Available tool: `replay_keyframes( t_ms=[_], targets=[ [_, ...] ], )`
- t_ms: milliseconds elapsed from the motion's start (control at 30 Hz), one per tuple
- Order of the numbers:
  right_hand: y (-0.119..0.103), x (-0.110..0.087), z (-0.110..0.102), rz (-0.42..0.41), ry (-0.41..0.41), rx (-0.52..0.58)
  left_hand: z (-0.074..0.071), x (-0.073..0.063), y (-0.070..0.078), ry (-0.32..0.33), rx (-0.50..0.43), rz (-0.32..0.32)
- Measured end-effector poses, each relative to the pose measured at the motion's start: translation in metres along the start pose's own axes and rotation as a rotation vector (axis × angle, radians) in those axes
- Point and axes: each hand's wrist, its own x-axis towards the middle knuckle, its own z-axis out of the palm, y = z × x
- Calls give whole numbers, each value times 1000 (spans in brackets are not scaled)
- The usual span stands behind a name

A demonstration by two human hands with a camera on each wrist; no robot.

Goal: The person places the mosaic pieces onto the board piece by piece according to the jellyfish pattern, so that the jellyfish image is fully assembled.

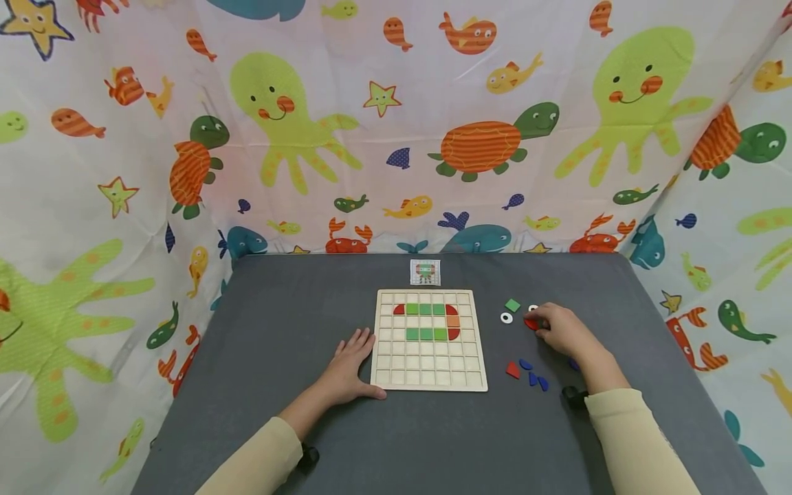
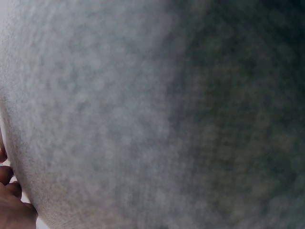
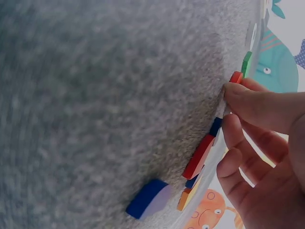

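A pale wooden grid board (image 1: pixel 423 378) lies on the table with red, green and orange pieces set in some of its cells. My left hand (image 1: pixel 348 368) rests at the board's left edge, fingers straight and thumb by the near left corner. To the right of the board, my right hand (image 1: pixel 562 333) pinches a red piece (image 1: pixel 531 324) between thumb and index finger, low over the table. The right wrist view shows this red piece (image 3: pixel 236 77) at the fingertips, with the other fingers bent. A white ring-shaped piece (image 1: pixel 533 308) is partly hidden behind that hand.
Near the right hand lie a green square (image 1: pixel 512 305) and another white piece with a dark centre (image 1: pixel 507 318). Closer to me are a red piece (image 1: pixel 513 370) and several blue pieces (image 1: pixel 533 379). A small picture card (image 1: pixel 425 272) lies beyond the board. A patterned curtain (image 1: pixel 346 151) surrounds the grey table.
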Motion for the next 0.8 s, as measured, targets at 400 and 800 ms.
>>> replay_keyframes(
  t_ms=[400,800],
  targets=[
    [0,7,3,0,24,-6,-4,1,3,4,-6,-2],
    [-47,13,6,-11,88,62,-1,-1,0,5,-7,3]
  ],
)
